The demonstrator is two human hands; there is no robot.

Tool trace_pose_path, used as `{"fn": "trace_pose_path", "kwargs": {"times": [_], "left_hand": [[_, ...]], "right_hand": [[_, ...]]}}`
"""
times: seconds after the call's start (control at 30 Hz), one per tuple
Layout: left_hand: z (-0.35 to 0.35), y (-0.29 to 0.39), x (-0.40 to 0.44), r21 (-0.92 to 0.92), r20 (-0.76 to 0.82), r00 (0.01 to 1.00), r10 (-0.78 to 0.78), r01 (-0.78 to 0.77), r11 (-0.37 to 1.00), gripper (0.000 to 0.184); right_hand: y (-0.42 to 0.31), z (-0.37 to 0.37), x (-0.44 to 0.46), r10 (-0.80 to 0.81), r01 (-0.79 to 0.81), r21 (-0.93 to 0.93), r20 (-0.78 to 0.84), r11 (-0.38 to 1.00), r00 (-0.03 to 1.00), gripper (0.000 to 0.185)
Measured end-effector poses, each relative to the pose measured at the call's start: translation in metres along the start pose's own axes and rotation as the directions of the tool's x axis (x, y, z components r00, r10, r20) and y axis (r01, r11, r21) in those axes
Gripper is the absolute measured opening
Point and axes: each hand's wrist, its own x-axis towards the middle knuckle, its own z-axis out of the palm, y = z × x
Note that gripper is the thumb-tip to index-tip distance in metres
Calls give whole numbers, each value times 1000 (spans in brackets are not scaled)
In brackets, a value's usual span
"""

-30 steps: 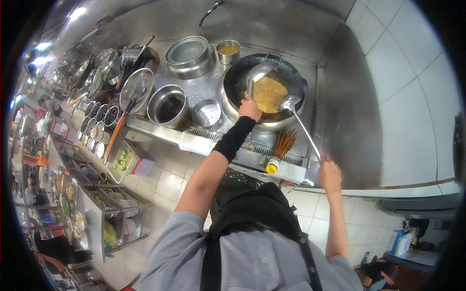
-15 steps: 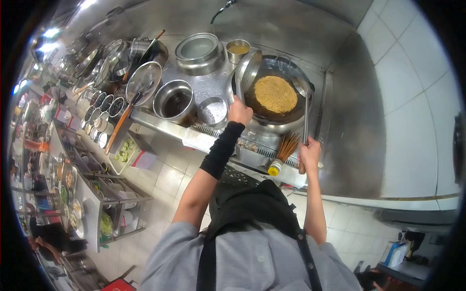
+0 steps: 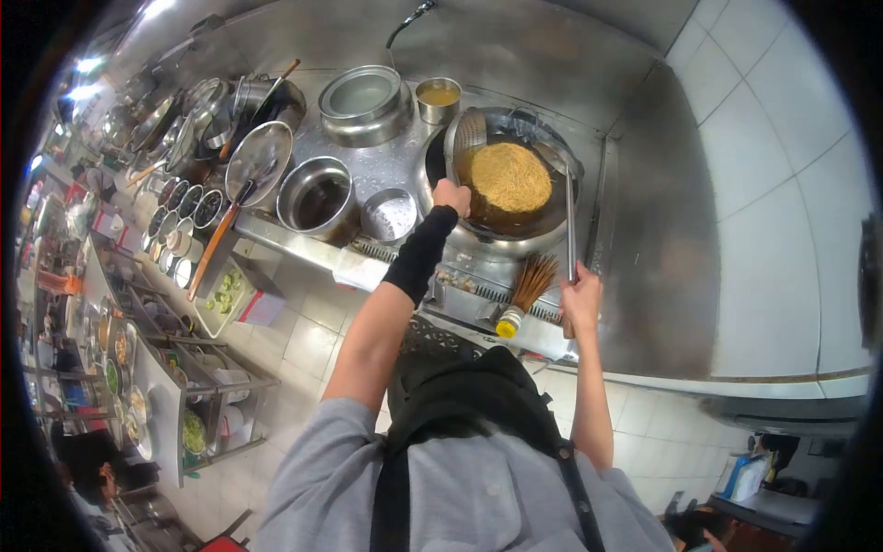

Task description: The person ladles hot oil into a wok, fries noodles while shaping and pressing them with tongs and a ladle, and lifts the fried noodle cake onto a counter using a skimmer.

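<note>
A round golden noodle cake (image 3: 511,178) lies in the dark wok (image 3: 497,219). My left hand (image 3: 452,197), with a black sleeve at the wrist, is closed on the handle of a perforated strainer (image 3: 469,132), whose bowl is at the wok's left side. My right hand (image 3: 581,296) grips the wooden end of a long metal ladle (image 3: 570,216); its head is over the wok's right side, partly hidden by glare. Between my hands, in front of the wok, a bamboo brush (image 3: 533,281) lies beside a yellow-capped container (image 3: 509,322).
Left of the wok are a small metal bowl (image 3: 390,214), a deep pot (image 3: 316,196), a large lidded pot (image 3: 365,104) and a cup of yellow liquid (image 3: 438,98). A glass-lidded pan (image 3: 259,164) and seasoning cups stand further left. Another person's dark clothing shows at lower left.
The strainer has moved from over the noodles to the wok's left side. The ladle has swung upright at the right, with my right hand further left. The noodles now lie flat and round.
</note>
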Motion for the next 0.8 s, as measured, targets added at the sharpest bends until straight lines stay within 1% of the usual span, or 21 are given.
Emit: {"fn": "trace_pose_path", "kwargs": {"times": [0.07,0.1,0.13,0.17,0.2,0.23,0.27,0.3,0.37,0.4,0.43,0.47,0.5,0.57,0.63,0.7,0.73,0.77,0.8], "left_hand": [[-4,-5,10,-77,125,992,-10,20,997,18],[-7,-5,8,-227,205,977,-52,100,969,15],[-9,-6,6,-329,261,959,-114,199,923,13],[-11,-6,5,-421,320,933,-166,297,857,11],[-14,-8,3,-500,383,899,-210,393,772,10],[-18,-13,-1,-263,346,934,86,8,965,9],[-25,-18,-6,5,391,844,367,-401,916,9],[-31,-18,-11,238,505,652,565,-735,635,11],[-26,-16,-15,126,534,715,450,-594,794,14],[-25,-13,-19,70,554,735,390,-508,858,16],[-28,-12,-24,128,550,692,468,-624,771,15],[-17,-35,-6,-88,544,723,426,-456,886,14],[2,-78,26,-298,551,744,379,-248,922,12],[-9,-47,-5,-229,613,709,350,-264,937,15],[-3,-58,5,-371,568,741,358,-158,915,15],[-13,-43,-8,-306,493,762,420,-300,904,15],[-21,-33,-21,-150,452,749,485,-472,869,15],[-31,-16,-37,19,423,720,550,-614,789,16],[-36,-11,-41,51,401,734,548,-615,787,15]], "right_hand": [[3,-4,1,18,-18,-28,16,999,1000,46],[5,-6,2,11,-10,-43,15,999,1000,49],[6,-7,3,4,-3,-59,15,998,1000,52],[6,-8,5,-4,5,-73,16,997,1000,56],[5,-9,6,-24,25,-94,10,995,1000,55],[5,-10,6,-43,43,-114,7,992,999,54],[5,-10,7,-62,62,-135,4,989,998,53],[6,-12,10,-100,99,-186,5,978,995,45],[2,-16,10,-176,171,-286,5,943,984,31],[-5,-18,8,-145,146,-302,26,942,989,34],[-12,-24,6,-113,122,-319,47,940,993,38],[-20,-27,2,-79,97,-338,68,936,995,41],[-19,-26,1,-117,136,-368,74,920,990,43],[-16,-27,0,-190,206,-429,82,879,978,47],[-14,-27,-2,-230,259,-473,119,842,966,48],[-13,-23,-2,-261,302,-498,153,813,953,49],[-11,-20,-2,-269,317,-504,167,804,948,49],[-8,-17,-3,-277,330,-509,180,795,944,50],[-5,-13,-3,-282,335,-482,181,810,942,50]]}}
